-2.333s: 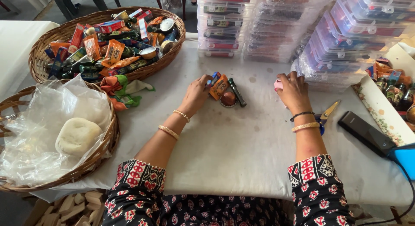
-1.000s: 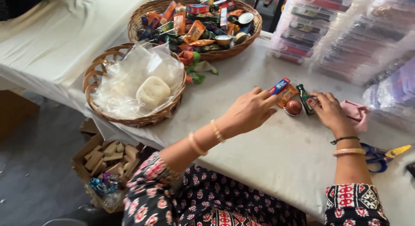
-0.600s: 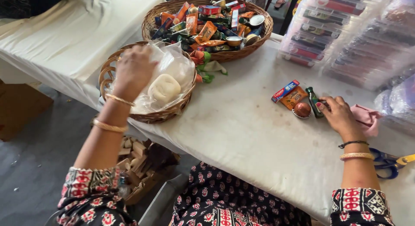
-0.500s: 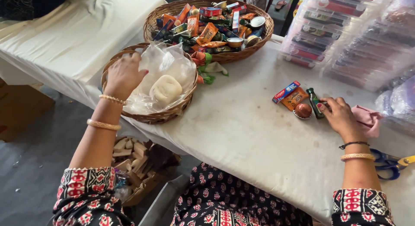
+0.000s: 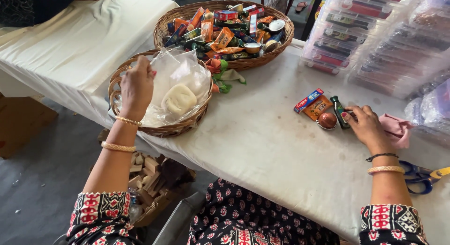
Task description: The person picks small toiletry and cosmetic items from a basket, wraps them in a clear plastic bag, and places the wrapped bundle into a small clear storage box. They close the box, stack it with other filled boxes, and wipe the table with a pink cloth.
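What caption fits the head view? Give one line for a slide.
Left hand reaches into a wicker basket of clear plastic bags; right hand touches a small green bottle.

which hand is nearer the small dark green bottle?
Right. The right hand rests on the table with its fingertips at the small dark green bottle. The left hand is far off, in the basket of clear plastic bags.

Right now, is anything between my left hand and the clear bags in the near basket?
Nothing visible. The left hand is already over the near basket, fingers on the clear bags. The pale round lump lies beside it, not in the way. The right hand rests by the small green bottle.
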